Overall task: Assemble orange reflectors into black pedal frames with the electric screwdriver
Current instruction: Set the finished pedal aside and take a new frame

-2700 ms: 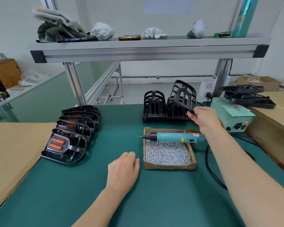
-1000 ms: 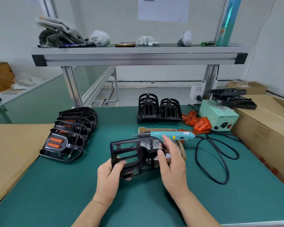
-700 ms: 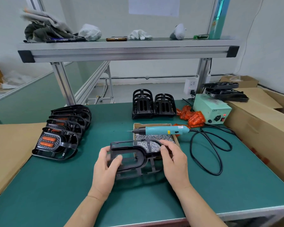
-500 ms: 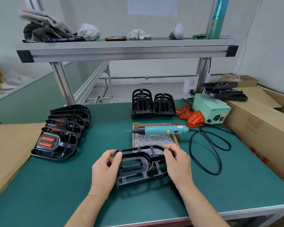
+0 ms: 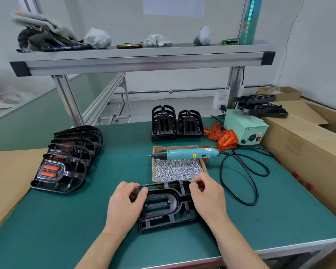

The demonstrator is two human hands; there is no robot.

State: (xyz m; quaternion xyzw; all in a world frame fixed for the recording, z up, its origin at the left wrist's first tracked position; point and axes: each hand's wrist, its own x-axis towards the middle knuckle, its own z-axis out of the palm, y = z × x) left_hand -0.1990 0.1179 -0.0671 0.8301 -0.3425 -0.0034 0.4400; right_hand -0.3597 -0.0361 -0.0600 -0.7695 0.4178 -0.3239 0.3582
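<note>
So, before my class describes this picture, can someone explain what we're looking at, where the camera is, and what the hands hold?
There is no machine here: a person works with bare hands, and the one camera sits on their head, looking down at a green table. The left hand and right hand each grip an end of a black pedal frame lying on it; no orange shows in it. Behind lies a box of screws with the blue electric screwdriver resting across it. Loose orange reflectors sit beside a pale power box. Empty frames stand at the back; finished pedals lie in a row on the left.
</note>
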